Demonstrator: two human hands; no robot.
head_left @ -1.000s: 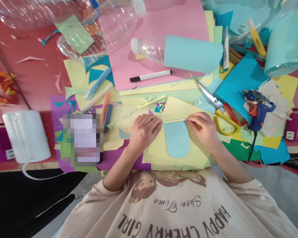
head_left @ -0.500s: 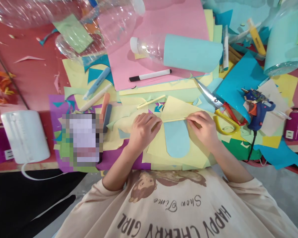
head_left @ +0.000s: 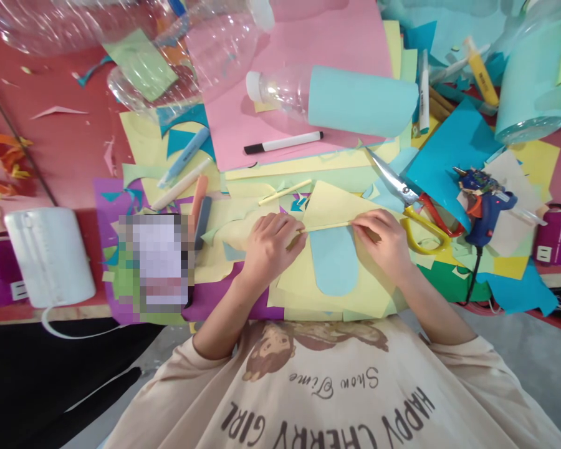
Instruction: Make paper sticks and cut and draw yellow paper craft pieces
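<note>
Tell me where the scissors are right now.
In the head view the scissors lie on the paper scraps right of centre, just beyond the right hand and left of the blue glue gun.

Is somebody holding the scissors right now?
No: the scissors lie free, while the left hand and the right hand pinch a yellow strip.

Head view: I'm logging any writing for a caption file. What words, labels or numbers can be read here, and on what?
"HAPPY CHERRY GIRL": on the shirt, upside down in this view.
"Show Time": on the shirt too, in script.
Print on the yellow marker: too small to read.
The pixelated patch: unreadable.
The yellow paper strip, pinched by the left hand and the right hand: no text.
</note>
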